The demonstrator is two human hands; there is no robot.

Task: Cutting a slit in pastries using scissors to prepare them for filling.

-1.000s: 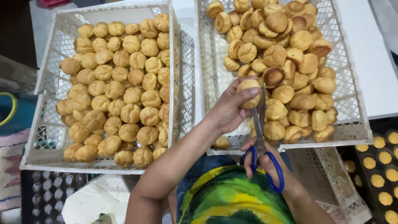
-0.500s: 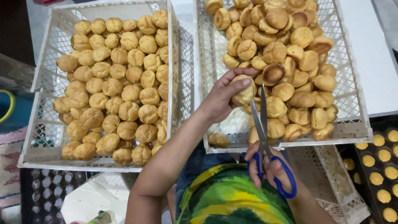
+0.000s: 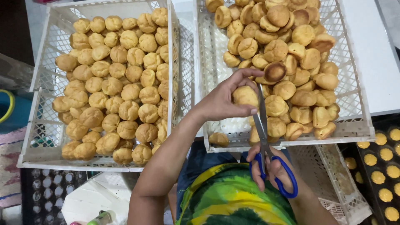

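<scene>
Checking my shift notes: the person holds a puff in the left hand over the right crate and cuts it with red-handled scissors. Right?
Not quite. In the head view the scissors in the right hand have blue handles; the left hand does hold a puff over the right crate.

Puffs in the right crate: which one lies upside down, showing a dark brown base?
The puff just beyond the left hand's fingertips, near the crate's middle. Its flat, dark, ringed underside faces up; the ones around it show pale domed tops.

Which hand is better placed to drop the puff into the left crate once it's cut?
Left. The left hand already holds the puff, and it is the hand nearer the left crate. The right hand is occupied by the blue-handled scissors.
</scene>
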